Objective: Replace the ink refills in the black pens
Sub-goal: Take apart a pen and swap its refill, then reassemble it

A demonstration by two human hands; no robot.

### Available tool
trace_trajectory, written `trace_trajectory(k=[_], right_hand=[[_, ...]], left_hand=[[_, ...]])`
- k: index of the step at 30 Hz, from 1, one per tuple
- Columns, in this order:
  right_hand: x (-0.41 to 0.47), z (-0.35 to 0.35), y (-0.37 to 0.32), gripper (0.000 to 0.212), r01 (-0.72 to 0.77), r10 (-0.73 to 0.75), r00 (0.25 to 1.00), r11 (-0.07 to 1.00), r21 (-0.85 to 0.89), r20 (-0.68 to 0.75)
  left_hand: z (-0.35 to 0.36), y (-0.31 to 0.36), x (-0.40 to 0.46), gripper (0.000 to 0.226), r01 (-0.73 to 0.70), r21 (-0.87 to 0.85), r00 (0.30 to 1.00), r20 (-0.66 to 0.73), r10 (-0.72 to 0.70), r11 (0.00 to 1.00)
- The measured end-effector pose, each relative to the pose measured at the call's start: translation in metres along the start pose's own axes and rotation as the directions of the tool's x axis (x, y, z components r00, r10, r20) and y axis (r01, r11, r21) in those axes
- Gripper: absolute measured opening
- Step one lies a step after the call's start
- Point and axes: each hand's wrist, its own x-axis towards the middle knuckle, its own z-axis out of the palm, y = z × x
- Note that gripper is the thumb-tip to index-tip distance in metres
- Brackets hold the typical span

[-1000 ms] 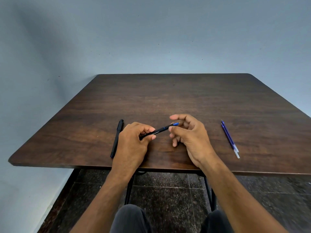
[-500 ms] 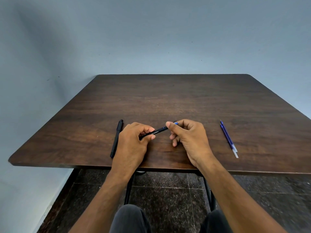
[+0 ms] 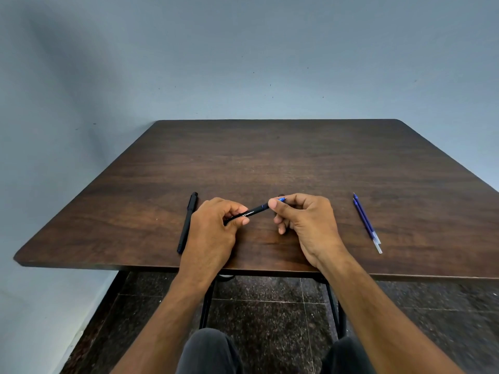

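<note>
Dark wood-grain table fills the scene as I hold a black pen between both hands, just above its near edge. My left hand curls around the pen's lower end, fingers folded over the barrel with the thumb pressed beneath. My right hand pinches the upper end between thumb and forefinger, where a blue tip pokes out past the thumbnail; the other fingers curl loosely under the palm. The pen slants up from left to right, white lettering on its barrel too small to read. Both forearms reach in from the bottom of the frame, wrists over the table's front edge.

A second black pen lies flat on the table just left of my left hand, its lower end partly hidden behind my wrist. Two blue refills lie side by side well to the right, clear ends toward me. How much of the held pen sits inside my left palm cannot be seen, nor whether the blue tip belongs to a refill partly drawn out. My knees in dark trousers are cut off at the bottom edge.
</note>
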Motion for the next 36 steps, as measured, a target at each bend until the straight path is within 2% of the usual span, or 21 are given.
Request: trace_trajectory(k=[7, 11, 18, 22, 26, 29, 32, 36], right_hand=[[0.001, -0.001, 0.002, 0.007, 0.024, -0.025, 1.000, 0.999, 0.049, 0.016], [0.002, -0.001, 0.003, 0.003, 0.005, -0.005, 1.000, 1.000, 0.021, 0.006], [0.000, 0.003, 0.000, 0.015, -0.018, 0.018, 1.000, 0.998, -0.057, 0.009], [0.000, 0.003, 0.000, 0.019, -0.030, 0.031, 1.000, 0.999, -0.037, 0.007], [-0.002, 0.003, -0.001, 0.006, 0.007, -0.007, 0.999, 1.000, 0.000, 0.032], [0.000, 0.001, -0.002, 0.021, 0.024, -0.020, 0.998, 0.997, 0.068, -0.053], [0.002, -0.001, -0.001, 0.020, 0.016, -0.026, 0.975, 0.999, -0.045, -0.223], [0.009, -0.001, -0.002, 0.019, -0.066, 0.030, 0.965, 0.990, -0.128, -0.261]], left_hand=[[0.000, 0.001, 0.000, 0.023, -0.003, 0.002, 1.000, -0.004, 0.003, 1.000], [0.000, 0.002, 0.000, 0.025, 0.015, -0.008, 1.000, -0.002, -0.015, 1.000], [0.001, 0.001, 0.000, 0.024, -0.004, -0.004, 1.000, 0.004, 0.004, 1.000], [0.002, 0.000, 0.001, 0.023, -0.001, -0.001, 1.000, 0.006, 0.001, 1.000], [0.002, -0.003, 0.002, 0.023, -0.002, 0.002, 1.000, -0.017, 0.002, 1.000], [0.002, -0.004, 0.002, 0.020, 0.001, 0.001, 0.999, -0.040, -0.001, 1.000], [0.002, -0.005, 0.003, 0.022, 0.014, -0.024, 0.999, -0.046, -0.015, 1.000], [0.000, -0.006, 0.004, 0.029, 0.049, -0.063, 0.998, -0.037, -0.051, 0.997]])
